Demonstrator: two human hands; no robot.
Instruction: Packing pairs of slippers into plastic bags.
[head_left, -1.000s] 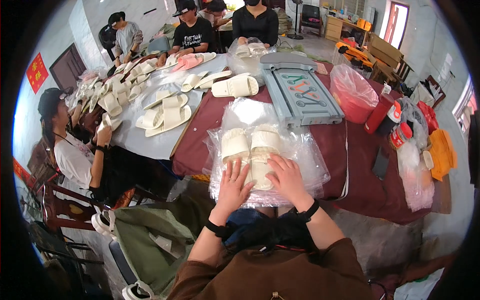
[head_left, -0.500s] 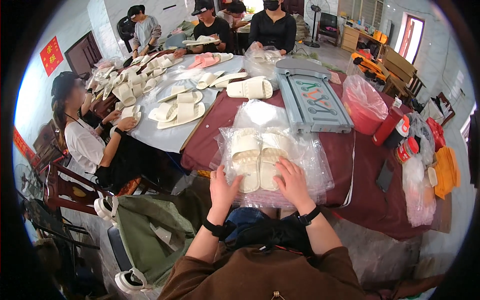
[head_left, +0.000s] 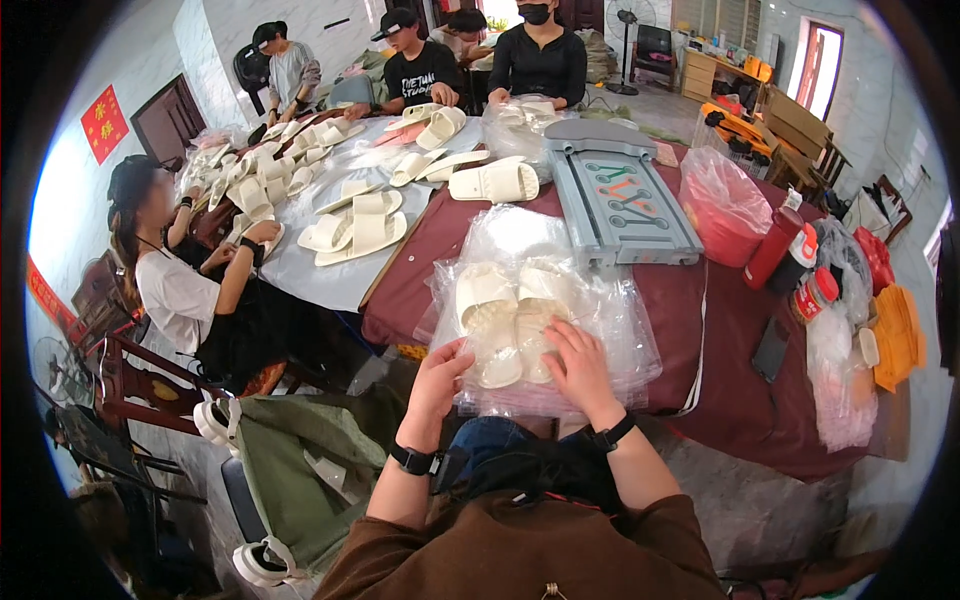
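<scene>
A pair of cream slippers (head_left: 487, 298) lies side by side before me, toes away, with clear film showing over their heel ends. Beneath and around them spreads a pile of clear plastic bags (head_left: 620, 350). At the near left edge of the bag, my left hand (head_left: 436, 385) has its fingers and thumb drawn together on the plastic. My right hand (head_left: 582, 368) rests on the film over the right slipper's heel, fingers apart.
A grey plastic folding stool (head_left: 625, 200) lies beyond the bags. Right of it stand a red bag-lined tub (head_left: 722, 210), a red flask (head_left: 772, 238) and a phone (head_left: 771, 350). Loose slippers (head_left: 375, 222) cover the left table. A co-worker (head_left: 180, 290) sits at left; others work at the back.
My left hand's fingers have closed at the bag's edge; they were spread before. My right hand has shifted slightly. A co-worker at the back has put a slipper down onto the table pile.
</scene>
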